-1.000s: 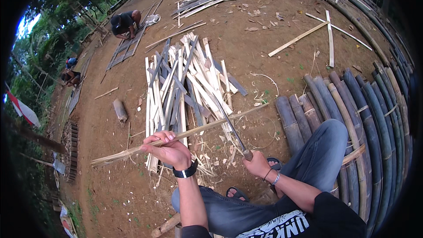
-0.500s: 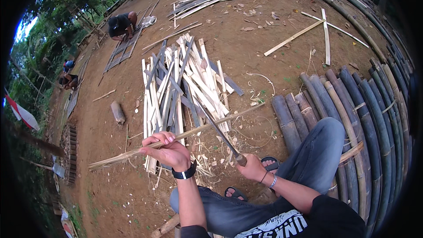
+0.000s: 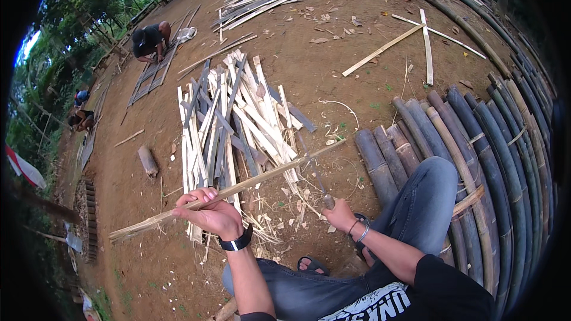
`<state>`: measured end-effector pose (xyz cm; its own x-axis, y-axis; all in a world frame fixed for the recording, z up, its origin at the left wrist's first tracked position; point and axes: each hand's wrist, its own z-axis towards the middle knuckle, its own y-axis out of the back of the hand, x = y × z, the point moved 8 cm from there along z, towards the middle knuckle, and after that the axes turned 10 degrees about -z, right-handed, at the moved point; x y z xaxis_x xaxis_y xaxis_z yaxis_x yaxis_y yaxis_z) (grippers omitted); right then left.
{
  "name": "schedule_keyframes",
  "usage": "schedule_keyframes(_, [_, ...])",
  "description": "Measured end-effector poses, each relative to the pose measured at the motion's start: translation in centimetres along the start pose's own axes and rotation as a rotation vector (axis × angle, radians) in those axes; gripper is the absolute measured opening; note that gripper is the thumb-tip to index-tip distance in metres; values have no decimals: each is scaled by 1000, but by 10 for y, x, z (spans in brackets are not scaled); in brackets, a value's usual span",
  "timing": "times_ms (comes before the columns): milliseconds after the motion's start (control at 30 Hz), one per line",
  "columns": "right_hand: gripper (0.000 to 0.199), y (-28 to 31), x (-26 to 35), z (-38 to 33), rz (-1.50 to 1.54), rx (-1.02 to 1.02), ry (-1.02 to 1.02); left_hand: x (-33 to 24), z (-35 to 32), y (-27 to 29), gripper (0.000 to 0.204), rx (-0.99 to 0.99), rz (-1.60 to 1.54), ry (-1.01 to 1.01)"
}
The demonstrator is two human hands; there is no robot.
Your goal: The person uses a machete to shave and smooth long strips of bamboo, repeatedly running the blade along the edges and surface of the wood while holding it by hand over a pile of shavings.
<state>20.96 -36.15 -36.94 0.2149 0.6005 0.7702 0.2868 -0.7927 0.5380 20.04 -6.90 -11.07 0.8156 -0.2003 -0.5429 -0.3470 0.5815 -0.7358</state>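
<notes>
1. Bamboo is the material in hand: a long pale bamboo strip (image 3: pixel 238 189) lies slanted across the view, from low at the left to higher at the right, above the brown dirt ground (image 3: pixel 333 65) and in front of the person's knees.
2. The left hand (image 3: pixel 211 214) is closed around the strip near its middle, fingers wrapped over it and pinching it firmly; a black watch sits on that wrist.
3. The right hand (image 3: pixel 340 214) is closed around the handle of a long knife (image 3: pixel 312 169); its thin dark blade points up and away and meets the strip near its right part.
4. Risk, as I judge it: if the blade slips off the smooth skin of the strip, it can run toward the left hand, because this hand holds the same strip not far from the cut.
5. The strip is long and thin, so its free ends can bend or swing, and then the cut may go crooked or split the wrong way.
6. Just behind the strip is a pile of split bamboo slats (image 3: pixel 238 119); chips lie under the hands, near the sandalled foot (image 3: pixel 312 263).
7. At the right lies a row of thick dark bamboo poles (image 3: pixel 476 137). Another person (image 3: pixel 148 40) crouches far at the upper left, well apart.
</notes>
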Motion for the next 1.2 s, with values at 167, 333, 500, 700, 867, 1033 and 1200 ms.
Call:
schedule_keyframes(167, [24,-7,7,-2,24,-20,52,7,3,8,49,-77,13,19])
schedule_keyframes(333, [24,-7,19,2,-5,48,33,8,9,32,48,-137,-24,40])
schedule_keyframes(500, [26,-8,-43,40,-12,-46,-135,14,10,26,50,-105,-50,46])
schedule_keyframes(700, [25,-23,-32,31,-33,5,16,12,14,31,51,-141,3,39])
schedule_keyframes(867, [28,-4,-47,69,-116,-26,-98,18,21,49,52,-223,-19,93])
schedule_keyframes(1033, [27,-20,-25,42,-167,-48,94,23,28,63,51,-193,-17,98])
schedule_keyframes(1200, [21,1,-64,80,-107,14,-176,17,28,58,51,-272,14,74])
